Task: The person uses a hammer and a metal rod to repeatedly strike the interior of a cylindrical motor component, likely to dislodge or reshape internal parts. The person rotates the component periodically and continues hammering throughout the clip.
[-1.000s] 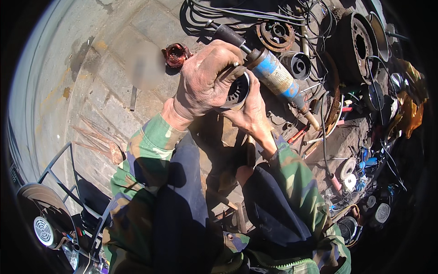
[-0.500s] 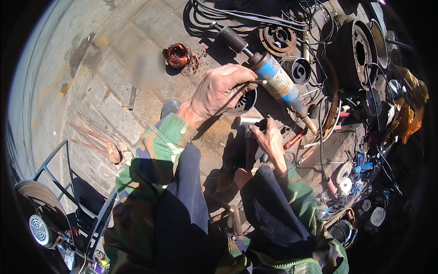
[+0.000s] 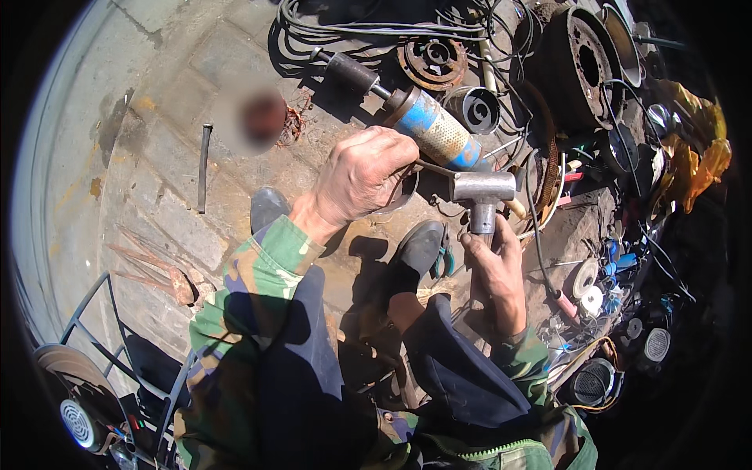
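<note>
My left hand [image 3: 362, 174] is closed around a thin metal rod [image 3: 435, 168] that points right. Below that hand, the round metal casing [image 3: 403, 196] is partly hidden by the fingers. My right hand [image 3: 500, 270] grips a hammer [image 3: 484, 187] near its grey metal head, which is raised beside the rod's tip. I cannot tell whether head and rod touch. Just beyond both hands lies a blue cylindrical power tool [image 3: 433, 125] with a perforated middle and a dark shaft end.
Black cables [image 3: 376, 30], a rusty round plate [image 3: 432, 61] and a rusty wheel rim [image 3: 583, 66] lie at the far side. A flat metal bar [image 3: 204, 168] and rusty tongs [image 3: 168, 278] are on the left paving. Green-handled pliers [image 3: 445, 254] lie by my shoe [image 3: 419, 244].
My right hand has brought the hammer up and right, its head now by the rod. The rod in my left hand now points right. The view has shifted, moving the background left.
</note>
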Demonstrator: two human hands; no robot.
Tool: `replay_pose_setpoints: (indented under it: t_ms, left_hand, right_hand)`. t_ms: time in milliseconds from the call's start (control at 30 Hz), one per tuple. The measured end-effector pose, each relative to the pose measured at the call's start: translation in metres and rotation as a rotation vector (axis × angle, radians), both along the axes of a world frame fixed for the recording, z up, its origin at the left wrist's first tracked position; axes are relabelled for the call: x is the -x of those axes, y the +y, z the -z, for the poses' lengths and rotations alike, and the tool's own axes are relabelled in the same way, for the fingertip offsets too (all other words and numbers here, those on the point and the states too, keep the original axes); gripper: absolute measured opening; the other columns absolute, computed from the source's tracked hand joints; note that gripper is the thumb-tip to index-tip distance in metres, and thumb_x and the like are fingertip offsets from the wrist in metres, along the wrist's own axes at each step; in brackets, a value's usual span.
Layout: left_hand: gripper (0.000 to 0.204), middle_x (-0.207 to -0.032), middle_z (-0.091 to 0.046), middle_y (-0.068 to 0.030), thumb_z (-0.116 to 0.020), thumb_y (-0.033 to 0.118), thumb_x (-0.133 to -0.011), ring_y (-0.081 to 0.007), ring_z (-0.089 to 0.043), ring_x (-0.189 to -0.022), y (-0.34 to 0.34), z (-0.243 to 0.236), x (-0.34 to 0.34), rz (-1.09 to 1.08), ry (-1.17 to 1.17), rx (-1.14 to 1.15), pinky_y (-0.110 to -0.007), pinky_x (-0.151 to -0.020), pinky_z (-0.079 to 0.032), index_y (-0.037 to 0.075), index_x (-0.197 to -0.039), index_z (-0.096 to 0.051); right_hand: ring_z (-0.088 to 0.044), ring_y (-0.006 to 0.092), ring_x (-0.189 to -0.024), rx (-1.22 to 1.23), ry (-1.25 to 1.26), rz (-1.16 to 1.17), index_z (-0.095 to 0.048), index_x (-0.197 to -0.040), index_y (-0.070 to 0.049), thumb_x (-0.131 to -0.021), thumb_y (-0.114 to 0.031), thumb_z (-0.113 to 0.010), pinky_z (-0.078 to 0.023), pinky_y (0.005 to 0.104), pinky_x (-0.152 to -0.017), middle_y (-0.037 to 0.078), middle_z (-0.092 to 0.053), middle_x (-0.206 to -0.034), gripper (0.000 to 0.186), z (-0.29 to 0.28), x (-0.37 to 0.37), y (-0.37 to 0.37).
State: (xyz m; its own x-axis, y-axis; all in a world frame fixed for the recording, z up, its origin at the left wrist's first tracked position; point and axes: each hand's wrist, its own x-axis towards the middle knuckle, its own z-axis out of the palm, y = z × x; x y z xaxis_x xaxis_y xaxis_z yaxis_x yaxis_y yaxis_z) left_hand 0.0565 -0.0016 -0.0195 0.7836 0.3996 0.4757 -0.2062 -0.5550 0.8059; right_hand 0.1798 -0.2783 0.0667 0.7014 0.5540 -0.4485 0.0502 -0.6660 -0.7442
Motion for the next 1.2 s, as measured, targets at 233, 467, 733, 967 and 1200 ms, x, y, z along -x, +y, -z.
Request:
replay_pose_setpoints:
  t_ms: [233, 467, 733, 967, 1200]
  left_hand:
    - [0.026, -0.104, -0.079, -0.0131, -0.085, 0.004, -0.080, -0.0347, -0.077, -0.094, 0.000, -0.003, 0.001, -0.015, 0.006, -0.002, -0.042, -0.084, -0.062, 0.005, -0.104, -0.075]
    - [0.028, -0.104, -0.079, -0.0145, -0.084, 0.004, -0.081, -0.0362, -0.078, -0.095, 0.000, -0.001, 0.003, -0.050, 0.004, -0.010, -0.043, -0.085, -0.063, 0.004, -0.109, -0.075]
    - [0.024, -0.104, -0.079, -0.0138, -0.082, 0.004, -0.081, -0.0349, -0.078, -0.094, -0.007, -0.004, -0.003, -0.018, 0.041, -0.081, -0.043, -0.086, -0.063, 0.003, -0.103, -0.074]
    - [0.025, -0.107, -0.079, -0.0145, -0.082, 0.005, -0.081, -0.0356, -0.077, -0.097, -0.013, -0.005, -0.003, -0.018, 0.031, -0.097, -0.043, -0.086, -0.063, 0.002, -0.104, -0.073]
    - [0.018, -0.099, -0.077, -0.0146, -0.076, 0.003, -0.082, -0.0358, -0.076, -0.094, -0.014, -0.008, -0.004, -0.032, 0.021, -0.114, -0.044, -0.086, -0.062, 0.003, -0.100, -0.071]
  right_hand:
    - [-0.069, 0.0244, -0.078, -0.648, -0.122, -0.047, -0.052, -0.154, -0.001, -0.104, -0.014, -0.077, -0.054, 0.0354, -0.063, 0.019, -0.073, -0.102, 0.058, -0.133, 0.008, 0.025]
    - [-0.074, 0.0298, -0.081, -0.159, -0.595, -0.376, -0.053, -0.152, 0.006, -0.100, -0.005, -0.076, -0.058, 0.0353, -0.070, 0.022, -0.074, -0.105, 0.058, -0.129, -0.010, 0.061]
    - [-0.075, 0.0285, -0.075, 0.053, -0.435, -0.575, -0.049, -0.152, 0.006, -0.097, 0.000, -0.076, -0.056, 0.0390, -0.065, 0.021, -0.075, -0.091, 0.061, -0.125, -0.011, 0.047]
    - [-0.068, 0.0249, -0.069, -0.393, -0.376, -0.132, -0.057, -0.142, 0.001, -0.098, 0.001, -0.075, -0.053, 0.0312, -0.064, 0.013, -0.071, -0.093, 0.047, -0.152, 0.003, 0.047]
    - [-0.074, 0.0485, -0.076, 0.270, -0.365, -0.639, -0.062, -0.131, -0.001, -0.098, -0.008, -0.080, -0.057, 0.0472, -0.065, 0.024, -0.073, -0.084, 0.038, -0.093, -0.011, 0.052]
